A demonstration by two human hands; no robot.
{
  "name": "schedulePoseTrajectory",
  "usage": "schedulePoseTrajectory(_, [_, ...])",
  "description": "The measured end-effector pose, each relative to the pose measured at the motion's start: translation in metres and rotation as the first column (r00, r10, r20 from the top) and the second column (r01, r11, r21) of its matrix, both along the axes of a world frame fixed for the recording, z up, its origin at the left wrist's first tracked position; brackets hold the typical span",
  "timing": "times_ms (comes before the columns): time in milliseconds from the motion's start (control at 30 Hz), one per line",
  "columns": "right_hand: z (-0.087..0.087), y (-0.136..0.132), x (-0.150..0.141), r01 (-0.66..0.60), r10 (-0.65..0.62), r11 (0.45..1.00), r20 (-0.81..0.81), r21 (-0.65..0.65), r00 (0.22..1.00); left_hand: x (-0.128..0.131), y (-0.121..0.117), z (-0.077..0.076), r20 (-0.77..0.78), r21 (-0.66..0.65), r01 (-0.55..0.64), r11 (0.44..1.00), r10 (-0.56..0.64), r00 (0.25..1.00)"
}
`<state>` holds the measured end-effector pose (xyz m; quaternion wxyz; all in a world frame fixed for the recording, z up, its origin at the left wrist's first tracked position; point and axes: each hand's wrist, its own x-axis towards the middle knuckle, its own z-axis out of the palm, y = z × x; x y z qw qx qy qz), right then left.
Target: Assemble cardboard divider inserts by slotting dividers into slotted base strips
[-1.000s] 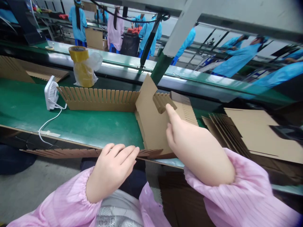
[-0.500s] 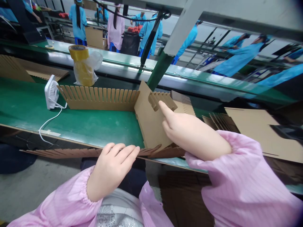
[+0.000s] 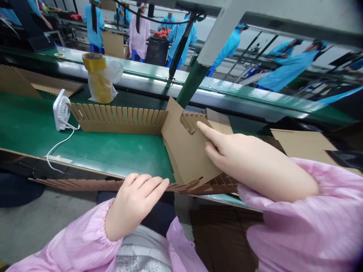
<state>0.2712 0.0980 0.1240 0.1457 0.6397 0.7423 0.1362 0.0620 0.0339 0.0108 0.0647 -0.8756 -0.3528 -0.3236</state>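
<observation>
In the head view, the left grip lies over the top edge of the front cardboard strip, with its fingers close together. The thumb is hidden, so I cannot tell if it pinches the strip. That strip has cuts along it and runs out to the left of this grip, at the near side of the green bench.

The right grip is at the right side of the big cardboard sheet. One finger points out long and the others are bent under it. The pointing tip is at some thin cardboard slats by the notch in the sheet. I cannot tell if this grip has hold of anything.

The big sheet stands up at a lean, just left of the right grip and past the left grip. The back cardboard strip, cut like a comb, stands beyond the left grip and meets the sheet at its right end.

Farther off, up and left of the left grip, are a white fan and yellow tape. Flat cardboard lies to the right of the right grip.
</observation>
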Motion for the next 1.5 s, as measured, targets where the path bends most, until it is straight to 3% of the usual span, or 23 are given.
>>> schedulePoseTrajectory(200, [-0.004,-0.008,-0.012,0.018,-0.02,0.999,0.059,0.034,0.998,0.002,0.0,0.002,0.006,0.005,-0.005,1.0,0.005,1.0])
schedulePoseTrajectory(400, [-0.029,-0.018,-0.019,0.063,-0.063,0.998,0.026,-0.004,0.998,0.002,-0.001,0.002,0.015,0.005,-0.003,1.0,0.002,1.0])
schedulePoseTrajectory(567, [-0.05,-0.017,-0.012,-0.094,0.093,0.995,-0.03,-0.025,0.995,0.003,-0.002,0.003,0.013,0.013,-0.004,1.0,0.004,1.0])
schedulePoseTrajectory(733, [-0.056,-0.01,-0.007,-0.139,0.145,0.988,-0.089,0.073,0.985,0.004,-0.002,0.002,0.004,0.023,-0.001,1.0,0.001,1.0])
schedulePoseTrajectory(833, [-0.056,-0.009,0.002,-0.159,0.178,0.982,-0.209,0.102,0.962,0.0,-0.003,-0.001,0.011,0.025,-0.002,1.0,0.001,1.0])
schedulePoseTrajectory(900, [-0.056,-0.011,0.018,-0.202,0.245,0.967,-0.367,0.152,0.897,-0.003,-0.006,-0.002,0.032,0.032,0.009,0.999,-0.01,0.999])
schedulePoseTrajectory(967, [-0.059,-0.016,0.042,-0.207,0.314,0.946,-0.551,0.248,0.773,-0.006,-0.01,-0.002,0.07,0.046,0.073,0.996,-0.076,0.995])
schedulePoseTrajectory(1033, [-0.07,-0.02,0.075,-0.107,0.338,0.928,-0.682,0.358,0.649,-0.006,-0.013,-0.002,0.107,0.059,0.196,0.979,-0.201,0.974])
schedulePoseTrajectory(1100, [-0.09,-0.022,0.114,0.08,0.3,0.901,-0.744,0.427,0.597,-0.003,-0.015,0.0,0.121,0.069,0.318,0.946,-0.325,0.938])
schedulePoseTrajectory(1200, [-0.128,-0.022,0.18,0.376,0.124,0.809,-0.757,0.452,0.642,0.01,-0.017,0.0,0.072,0.086,0.456,0.886,-0.462,0.884])
schedulePoseTrajectory(1267, [-0.148,-0.028,0.222,0.549,-0.103,0.712,-0.709,0.437,0.697,0.022,-0.017,-0.001,0.025,0.089,0.535,0.84,-0.539,0.842])
schedulePoseTrajectory(1333, [-0.159,-0.04,0.256,0.634,-0.298,0.641,-0.621,0.432,0.724,0.034,-0.017,-0.004,0.006,0.078,0.582,0.809,-0.584,0.811])
schedulePoseTrajectory(1400, [-0.162,-0.055,0.279,0.636,-0.391,0.637,-0.528,0.437,0.754,0.045,-0.017,-0.008,0.012,0.069,0.6,0.797,-0.602,0.799])
schedulePoseTrajectory(1500, [-0.153,-0.068,0.297,0.588,-0.396,0.694,-0.461,0.415,0.794,0.058,-0.016,-0.014,0.023,0.069,0.609,0.79,-0.611,0.791])
